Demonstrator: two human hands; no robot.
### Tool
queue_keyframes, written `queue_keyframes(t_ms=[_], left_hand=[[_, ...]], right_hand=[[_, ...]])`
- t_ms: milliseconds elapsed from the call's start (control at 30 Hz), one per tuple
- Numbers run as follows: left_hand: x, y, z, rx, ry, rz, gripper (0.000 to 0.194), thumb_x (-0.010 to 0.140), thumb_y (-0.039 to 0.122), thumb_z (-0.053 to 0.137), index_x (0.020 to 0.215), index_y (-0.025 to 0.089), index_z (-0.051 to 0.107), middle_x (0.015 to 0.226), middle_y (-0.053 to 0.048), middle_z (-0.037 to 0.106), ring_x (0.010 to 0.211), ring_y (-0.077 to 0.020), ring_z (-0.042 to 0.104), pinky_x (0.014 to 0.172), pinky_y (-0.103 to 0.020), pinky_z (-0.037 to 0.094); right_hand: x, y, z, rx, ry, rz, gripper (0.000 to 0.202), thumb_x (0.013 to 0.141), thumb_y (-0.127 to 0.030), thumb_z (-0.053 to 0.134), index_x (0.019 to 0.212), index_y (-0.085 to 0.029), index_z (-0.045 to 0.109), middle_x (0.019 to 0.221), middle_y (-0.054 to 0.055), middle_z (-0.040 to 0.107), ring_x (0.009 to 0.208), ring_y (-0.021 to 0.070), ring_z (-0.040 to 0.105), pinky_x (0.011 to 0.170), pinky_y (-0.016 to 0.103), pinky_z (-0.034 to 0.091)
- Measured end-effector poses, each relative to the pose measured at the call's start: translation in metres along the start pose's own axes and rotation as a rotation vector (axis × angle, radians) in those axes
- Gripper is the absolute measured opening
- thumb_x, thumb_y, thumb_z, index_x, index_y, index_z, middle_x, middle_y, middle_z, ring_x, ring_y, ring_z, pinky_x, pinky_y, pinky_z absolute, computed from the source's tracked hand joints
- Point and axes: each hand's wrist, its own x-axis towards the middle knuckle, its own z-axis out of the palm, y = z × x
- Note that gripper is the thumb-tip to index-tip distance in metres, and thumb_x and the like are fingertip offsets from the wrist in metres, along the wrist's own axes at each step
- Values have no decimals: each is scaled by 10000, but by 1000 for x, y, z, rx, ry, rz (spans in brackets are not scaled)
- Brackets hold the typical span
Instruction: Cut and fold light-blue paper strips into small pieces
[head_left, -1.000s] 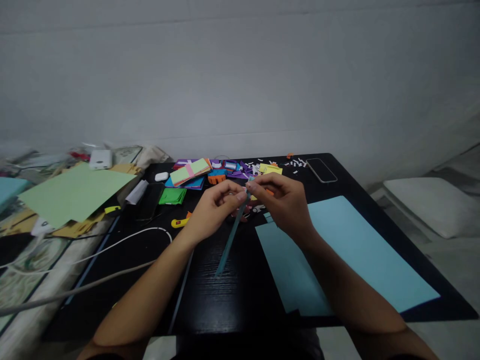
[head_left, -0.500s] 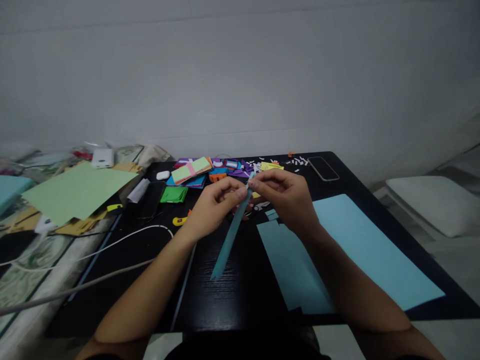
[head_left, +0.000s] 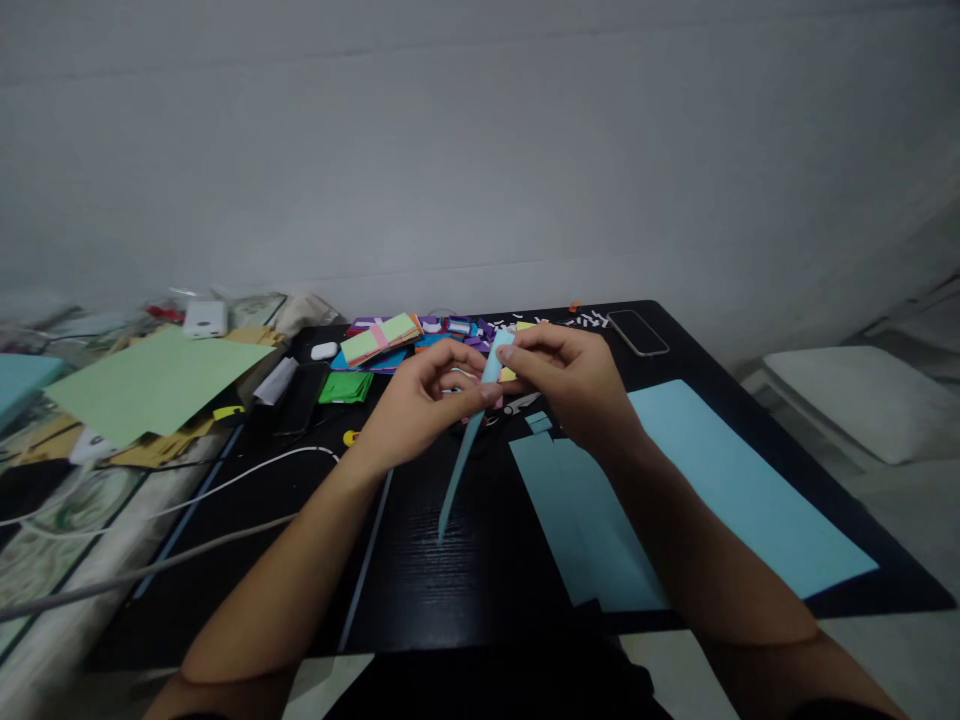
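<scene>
A long light blue paper strip (head_left: 466, 448) hangs between my hands, its lower end reaching down over the black table. My right hand (head_left: 574, 385) pinches the strip near its top end. Thumb and fingers of my left hand (head_left: 427, 400) close on the strip slightly lower. Beneath my right forearm lies a blue paper sheet (head_left: 581, 520), with a larger blue sheet (head_left: 739, 480) to its right. Small blue paper pieces (head_left: 538, 422) and part of a pair of scissors (head_left: 520, 402) show beside my right hand.
On the black table (head_left: 450, 610), bundled colored strips (head_left: 381, 338), green folded paper (head_left: 345, 387) and a white case (head_left: 324, 351) lie at back left. A phone (head_left: 637, 332) lies back right. White cables (head_left: 247, 475) cross the left side. A stool (head_left: 862, 400) stands right.
The top of the strip now shows wider and flatter between my fingers, and its lower end has swung slightly right. My left thumb has moved down along it. The view has shifted a little.
</scene>
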Motion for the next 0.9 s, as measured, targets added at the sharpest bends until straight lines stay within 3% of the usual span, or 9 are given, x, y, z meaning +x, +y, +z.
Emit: queue_keyframes(t_ms=[167, 400, 633, 900], left_hand=[[-1, 5, -2, 1, -14, 43, 264, 849, 302, 778, 1041, 175, 649, 899, -46, 756, 814, -171, 736, 761, -284, 574], [-4, 13, 3, -62, 17, 6, 199, 924, 340, 674, 1046, 189, 631, 886, -41, 759, 766, -189, 757, 711, -328, 638], [-4, 8, 9, -31, 32, 67, 225, 903, 332, 736, 1026, 178, 628, 871, -24, 734, 756, -145, 724, 680, -256, 621], [-5, 10, 7, -5, 70, 45, 229, 885, 348, 756, 984, 183, 632, 804, -10, 718, 645, -130, 683, 554, -224, 565]], right_hand=[[0, -2, -1, 16, -26, -20, 341, 663, -442, 908, 773, -187, 709, 738, 9, 714, 663, 161, 713, 659, 321, 661], [-1, -2, 0, 17, -30, -52, 407, 655, -467, 917, 834, -183, 686, 785, 28, 727, 701, 173, 729, 664, 328, 674], [-5, -3, 2, -43, 25, -113, 509, 678, -461, 902, 1039, -187, 671, 868, 42, 746, 764, 192, 749, 638, 295, 656], [-5, -2, 4, -54, 31, -174, 340, 747, -433, 864, 952, -181, 764, 830, 44, 752, 805, 210, 754, 722, 352, 673]])
